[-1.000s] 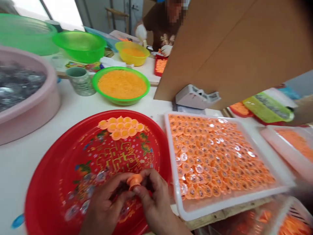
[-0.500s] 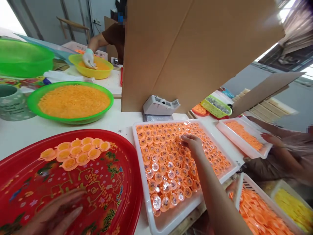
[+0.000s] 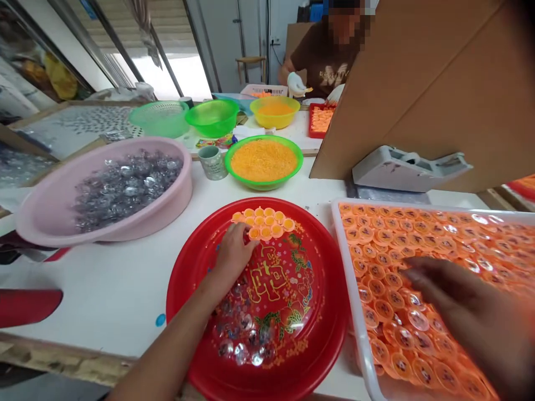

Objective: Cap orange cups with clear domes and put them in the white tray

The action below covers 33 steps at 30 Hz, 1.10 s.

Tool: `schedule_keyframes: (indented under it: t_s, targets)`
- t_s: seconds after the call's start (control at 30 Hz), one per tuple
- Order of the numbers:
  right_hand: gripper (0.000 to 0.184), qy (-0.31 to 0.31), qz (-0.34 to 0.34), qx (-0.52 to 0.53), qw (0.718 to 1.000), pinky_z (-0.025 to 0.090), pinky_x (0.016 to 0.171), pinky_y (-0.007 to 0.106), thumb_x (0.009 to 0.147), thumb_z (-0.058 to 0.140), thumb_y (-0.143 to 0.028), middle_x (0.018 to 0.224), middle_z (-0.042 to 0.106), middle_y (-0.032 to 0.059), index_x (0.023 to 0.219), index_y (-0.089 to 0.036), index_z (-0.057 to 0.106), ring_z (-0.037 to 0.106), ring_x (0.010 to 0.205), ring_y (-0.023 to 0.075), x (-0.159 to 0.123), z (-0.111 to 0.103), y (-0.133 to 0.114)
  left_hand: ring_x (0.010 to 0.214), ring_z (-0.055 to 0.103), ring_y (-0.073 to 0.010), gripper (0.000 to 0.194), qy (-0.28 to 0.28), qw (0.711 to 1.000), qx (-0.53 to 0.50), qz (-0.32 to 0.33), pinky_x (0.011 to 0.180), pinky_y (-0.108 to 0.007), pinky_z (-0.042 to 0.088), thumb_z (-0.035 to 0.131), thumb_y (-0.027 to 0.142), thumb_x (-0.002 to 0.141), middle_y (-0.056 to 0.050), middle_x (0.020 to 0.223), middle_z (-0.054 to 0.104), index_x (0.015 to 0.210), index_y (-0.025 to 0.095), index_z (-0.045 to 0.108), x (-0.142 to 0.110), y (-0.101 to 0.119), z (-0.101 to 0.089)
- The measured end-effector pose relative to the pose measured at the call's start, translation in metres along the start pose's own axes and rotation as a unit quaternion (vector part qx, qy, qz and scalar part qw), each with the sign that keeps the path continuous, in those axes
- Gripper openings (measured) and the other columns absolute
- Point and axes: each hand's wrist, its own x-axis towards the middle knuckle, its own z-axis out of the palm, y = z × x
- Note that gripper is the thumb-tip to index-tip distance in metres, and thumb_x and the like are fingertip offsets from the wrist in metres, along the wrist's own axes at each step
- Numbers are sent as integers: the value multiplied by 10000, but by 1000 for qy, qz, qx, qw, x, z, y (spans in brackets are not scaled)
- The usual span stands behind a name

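My left hand (image 3: 234, 248) reaches over the red patterned tray (image 3: 330, 345). Its thumb and fingers close at the lower left edge of a cluster of small orange plastic cups (image 3: 267, 220), which have yellow-orange centres. Clear plastic domes (image 3: 241, 353) lie loose on the tray below my left forearm. To the right, my right hand (image 3: 455, 301) hovers over a white tray (image 3: 355, 328) full of rows of orange cups with clear covers and small dark prints (image 3: 395, 298). Its fingers are stretched out, partly blurred, with nothing visible between them.
A pink basin of clear domes (image 3: 129, 189) stands left. Behind are a green bowl of orange bits (image 3: 264, 161), a mug (image 3: 212, 163) and a yellow bowl (image 3: 273, 114). A tape dispenser (image 3: 405, 170) stands against a cardboard divider (image 3: 418, 78). A gloved co-worker (image 3: 330, 61) sits opposite.
The view has swung left, bringing the pink basin into sight. My left hand has moved up the red tray to the orange cups. My right hand has come away from the covered cup it was touching.
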Motion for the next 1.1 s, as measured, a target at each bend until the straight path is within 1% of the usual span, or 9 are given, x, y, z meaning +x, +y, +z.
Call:
schedule_keyframes:
  t_s: [0.03,0.13,0.2,0.27,0.43,0.6,0.8,0.97,1.1]
  targets:
    - [162,-34,-35,-33,998,489,555,333,816,686,-425,888,741,61,923,-313,735,667,714,244,-16,15,-18,872,603,-240,144,-7,1000,12,5,774,-371,501,644,193,797,-76,970,619,933,190,596,3,1,3]
    - [137,-178,-104,9,978,542,644,303,923,556,-295,862,710,35,943,-287,692,678,739,200,-57,63,-62,882,586,-257,107,-32,999,37,23,768,-379,478,606,179,824,-95,1015,589,930,183,601,7,3,10]
    - [194,-258,-101,38,960,542,635,273,951,480,-210,858,685,40,966,-255,668,672,729,176,-75,90,-74,912,580,-263,93,-47,997,42,35,784,-378,468,581,170,841,-104,1036,585,930,181,605,6,3,11]
    - [241,-303,-80,43,949,534,612,264,948,431,-154,856,664,46,954,-232,659,665,715,170,-87,109,-75,952,575,-270,76,-63,996,40,52,820,-378,459,574,161,845,-100,1018,604,908,185,608,1,0,8]
    - [274,-319,-34,49,946,536,674,268,898,431,-64,943,646,44,920,-226,651,659,787,166,-91,134,-73,939,601,-257,101,-98,992,14,80,834,-371,469,552,132,851,-71,949,658,897,201,611,-24,-13,-2]
    - [274,-347,-82,60,932,530,727,287,863,493,-47,936,603,43,999,-223,654,626,802,172,-90,152,-94,1117,561,-287,397,-74,995,-18,58,920,-405,464,656,193,814,-89,1193,614,1191,209,530,-43,-24,3]
    - [310,-346,-79,57,933,523,669,260,744,537,55,880,567,22,887,-207,619,586,741,155,-92,167,-97,964,592,-247,115,-65,994,-65,54,877,-376,468,603,124,809,-62,974,649,898,192,628,-38,-24,6]
    - [351,-355,-90,43,929,556,737,300,794,556,0,996,611,60,1060,-211,643,626,825,184,-94,160,-90,837,640,-190,99,-73,986,-146,22,749,-305,520,608,163,805,-20,892,671,898,197,606,-49,-10,-14]
    - [273,-338,-87,43,936,564,788,339,890,508,-108,1066,640,89,1071,-220,679,645,901,213,-92,155,-88,841,672,-158,126,-115,941,-309,-75,740,-251,539,662,212,801,0,885,690,907,193,597,-68,3,-32]
